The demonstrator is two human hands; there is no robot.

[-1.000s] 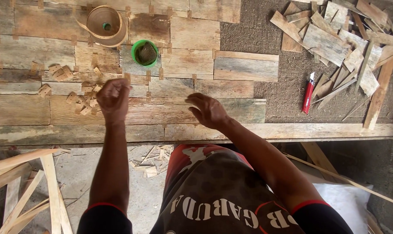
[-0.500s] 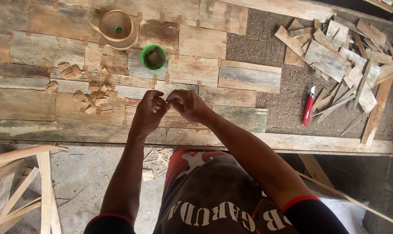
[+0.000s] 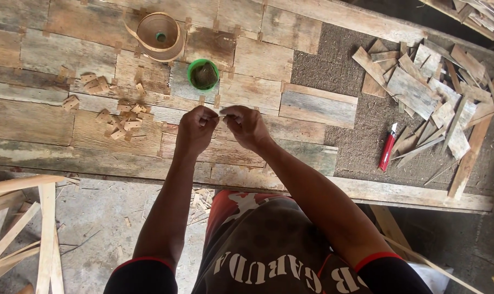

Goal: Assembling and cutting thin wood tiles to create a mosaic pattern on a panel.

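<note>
Weathered planks of uneven length make up the work surface (image 3: 51, 117) below me, pieced together like a patchwork, with a rough brown board (image 3: 339, 98) showing bare where the planks stop. Both my hands are raised just above the wood, close to its near edge. My left hand (image 3: 197, 130) and my right hand (image 3: 247, 126) are drawn together, fingertips almost meeting, each pinching one end of a thin pale strip (image 3: 220, 115) held level between them; it is too small for me to tell more about it.

Just beyond my knuckles stands a small green cup (image 3: 203, 74), and farther back on the left a coil of thin veneer banding (image 3: 159, 34). To the left of my left hand lies a scatter of small tan pieces (image 3: 119, 118), near but not touching it. Well off to my right, a red utility knife (image 3: 388, 148) lies on the rough board beside a heap of wood offcuts (image 3: 426, 92) that runs up to the far right corner.

Between my hands and the knife the planks lie bare, the widest open stretch. At the near edge the surface ends in a long rail (image 3: 410, 193), and below it, to my left, light wooden slats (image 3: 24, 228) lean over a dusty floor (image 3: 100, 228).
</note>
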